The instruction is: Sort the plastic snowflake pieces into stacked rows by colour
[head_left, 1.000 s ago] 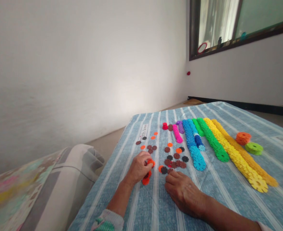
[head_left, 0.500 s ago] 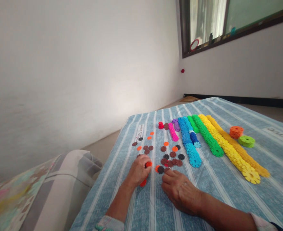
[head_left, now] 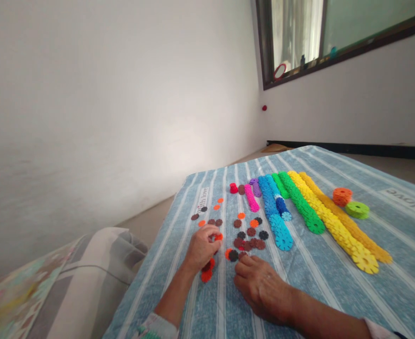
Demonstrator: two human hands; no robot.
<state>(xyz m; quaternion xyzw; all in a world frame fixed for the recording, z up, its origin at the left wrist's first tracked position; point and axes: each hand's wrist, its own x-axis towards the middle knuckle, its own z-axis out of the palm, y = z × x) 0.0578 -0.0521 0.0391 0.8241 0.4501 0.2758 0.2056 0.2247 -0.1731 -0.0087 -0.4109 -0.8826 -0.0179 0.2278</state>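
My left hand (head_left: 200, 247) is closed in a pinch around an orange notched disc (head_left: 219, 237). Below its wrist side lie more orange discs (head_left: 206, 276), with a dark one among them. My right hand (head_left: 264, 288) rests on the cloth with its fingers curled under; whatever they hold is hidden. A brown disc (head_left: 243, 254) shows at its fingertips, beside a black disc (head_left: 233, 255) and an orange one. Loose brown, black and orange discs, such as a brown one (head_left: 251, 231), are scattered beyond both hands.
On the striped bedcover (head_left: 168, 263), long overlapping rows run to the right: blue (head_left: 284, 238), green (head_left: 314, 222), yellow (head_left: 365, 261) and a short pink one (head_left: 251, 198). An orange stack (head_left: 342, 197) and a lime stack (head_left: 357, 210) stand farther right. A grey draped fabric (head_left: 87, 273) lies left.
My left hand has lifted slightly off the orange discs, which now show more fully beneath its wrist. My right hand stays by the brown disc. The view has shifted a little.
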